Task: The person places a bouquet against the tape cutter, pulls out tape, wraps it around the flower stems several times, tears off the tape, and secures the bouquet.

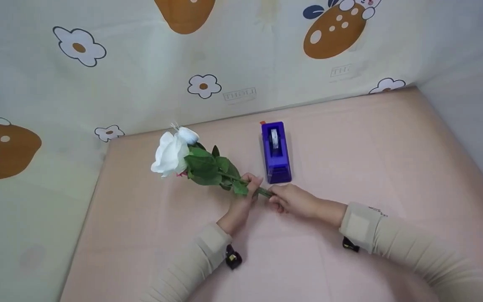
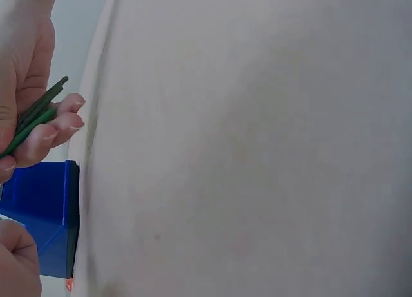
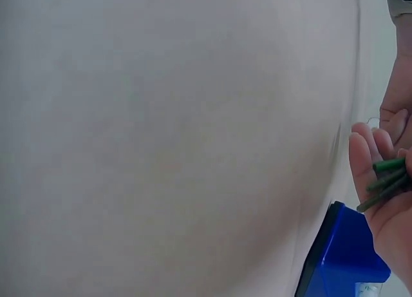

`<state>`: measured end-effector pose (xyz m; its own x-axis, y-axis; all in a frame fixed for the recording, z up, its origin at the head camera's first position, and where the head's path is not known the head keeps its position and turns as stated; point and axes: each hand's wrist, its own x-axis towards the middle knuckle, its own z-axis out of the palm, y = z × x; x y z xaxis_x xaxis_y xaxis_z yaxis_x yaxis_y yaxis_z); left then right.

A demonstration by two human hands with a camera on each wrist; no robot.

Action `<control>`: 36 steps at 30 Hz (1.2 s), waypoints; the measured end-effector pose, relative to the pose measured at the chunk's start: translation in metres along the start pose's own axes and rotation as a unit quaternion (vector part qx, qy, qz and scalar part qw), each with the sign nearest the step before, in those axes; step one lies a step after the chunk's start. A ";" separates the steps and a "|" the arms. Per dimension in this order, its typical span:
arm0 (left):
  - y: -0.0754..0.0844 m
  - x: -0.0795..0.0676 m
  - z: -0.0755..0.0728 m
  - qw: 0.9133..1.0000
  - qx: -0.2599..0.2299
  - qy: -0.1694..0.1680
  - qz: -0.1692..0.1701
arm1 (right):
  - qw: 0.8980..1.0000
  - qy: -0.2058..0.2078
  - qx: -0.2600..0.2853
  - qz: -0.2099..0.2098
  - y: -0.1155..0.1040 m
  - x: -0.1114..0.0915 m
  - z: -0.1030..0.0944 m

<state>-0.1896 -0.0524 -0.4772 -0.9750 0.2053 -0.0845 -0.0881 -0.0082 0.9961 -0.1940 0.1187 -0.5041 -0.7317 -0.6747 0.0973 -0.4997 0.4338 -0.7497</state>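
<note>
A bunch of flowers lies slantwise across the head view, with a white rose (image 1: pixel 171 154) at its upper left and green leaves (image 1: pixel 206 167) below the blooms. A bit of red shows under the rose. My left hand (image 1: pixel 243 199) grips the stems just below the leaves. Close beside it, my right hand (image 1: pixel 296 201) holds the lower stems between thumb and fingers. Several cut stem ends (image 2: pixel 42 110) stick out of the right hand in the left wrist view; the right wrist view shows these stem ends (image 3: pixel 386 178) over the palm side.
Just beyond the hands stands a purple-blue tape dispenser (image 1: pixel 277 167) with a roll of clear tape (image 1: pixel 274 138) in it. The table has a pale pink cover (image 1: pixel 350 147). A patterned curtain (image 1: pixel 141 84) hangs along the back and left edges.
</note>
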 end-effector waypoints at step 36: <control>-0.020 0.033 -0.008 0.971 -0.083 -0.225 0.020 | 0.846 -0.127 0.478 0.199 0.022 0.000 -0.038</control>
<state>-0.2218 -0.0534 -0.5005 -0.7942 0.6076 0.0114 -0.1204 -0.1757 0.9770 -0.2224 0.1506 -0.4955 -0.5691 -0.7482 -0.3411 0.4561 0.0579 -0.8880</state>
